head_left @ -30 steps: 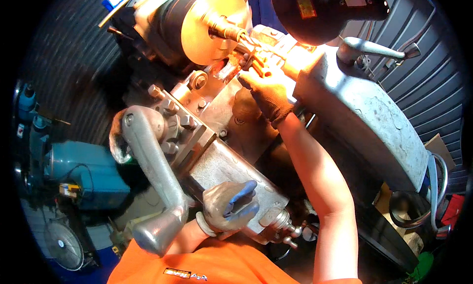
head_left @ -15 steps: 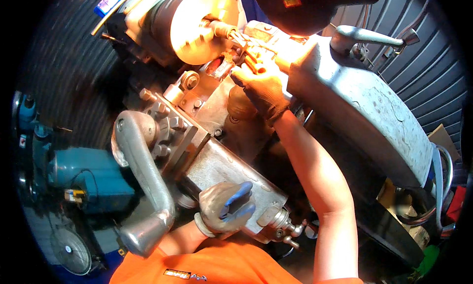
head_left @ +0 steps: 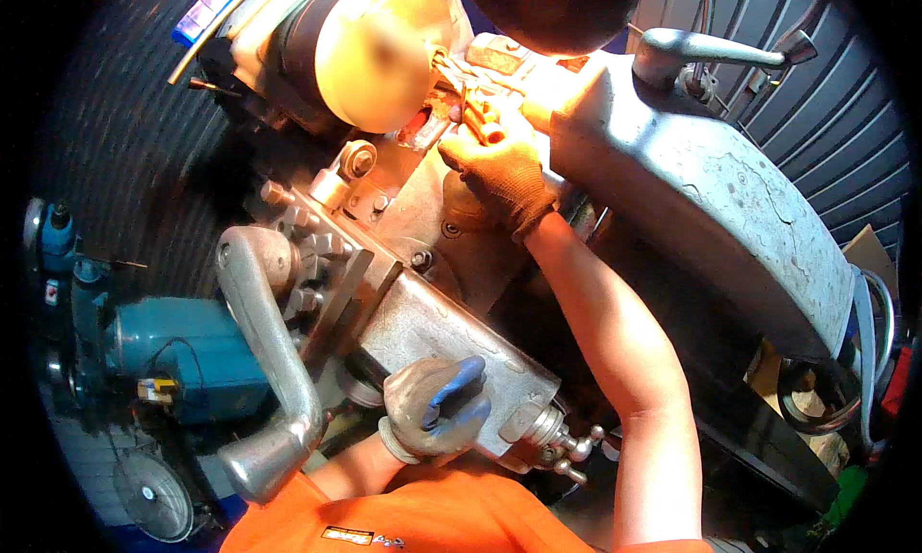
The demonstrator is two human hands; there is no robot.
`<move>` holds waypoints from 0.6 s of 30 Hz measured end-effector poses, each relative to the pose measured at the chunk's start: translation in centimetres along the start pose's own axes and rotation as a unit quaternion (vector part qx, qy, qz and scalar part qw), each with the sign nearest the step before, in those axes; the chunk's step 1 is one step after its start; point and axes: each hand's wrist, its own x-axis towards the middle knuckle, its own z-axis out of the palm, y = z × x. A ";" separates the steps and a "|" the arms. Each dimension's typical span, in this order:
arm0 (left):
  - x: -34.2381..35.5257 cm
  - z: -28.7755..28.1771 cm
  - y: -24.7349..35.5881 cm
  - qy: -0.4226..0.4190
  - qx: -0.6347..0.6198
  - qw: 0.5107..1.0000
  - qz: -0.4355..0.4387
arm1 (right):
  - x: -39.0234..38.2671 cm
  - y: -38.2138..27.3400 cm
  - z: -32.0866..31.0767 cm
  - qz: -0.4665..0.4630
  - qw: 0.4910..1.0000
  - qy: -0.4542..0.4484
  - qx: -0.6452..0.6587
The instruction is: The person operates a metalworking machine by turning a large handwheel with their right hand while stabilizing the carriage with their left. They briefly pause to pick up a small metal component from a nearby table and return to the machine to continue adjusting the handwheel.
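Nearest us, one orange shirt (head_left: 423, 515), cut off by the lower edge. Two gloved hands: the left hand (head_left: 437, 406), its arm bent close, curls loosely over the slide (head_left: 451, 337), a narrow gap between thumb and fingers. One big crank lever (head_left: 274, 351) slants beside it; behind, at least four bolts (head_left: 305, 299). The right hand (head_left: 499, 164), arm extended, grips one rod-like piece (head_left: 482, 121) between chuck and tailstock (head_left: 711, 188); glare hides its detail. Farther, one chuck (head_left: 379, 54), face blurred, and one lamp (head_left: 557, 11), cut off above.
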 end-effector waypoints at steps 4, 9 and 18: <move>-0.1 0.2 0.0 0.012 -0.002 1.000 -0.002 | -0.5 -2.1 -0.1 -0.023 0.995 -0.006 0.096; 0.0 0.4 -0.1 0.019 0.004 1.000 0.002 | -0.2 -0.9 0.0 -0.014 0.998 0.011 0.064; -0.2 0.6 -0.1 0.030 0.012 0.999 0.009 | -0.4 -0.9 0.3 -0.023 0.995 0.014 0.094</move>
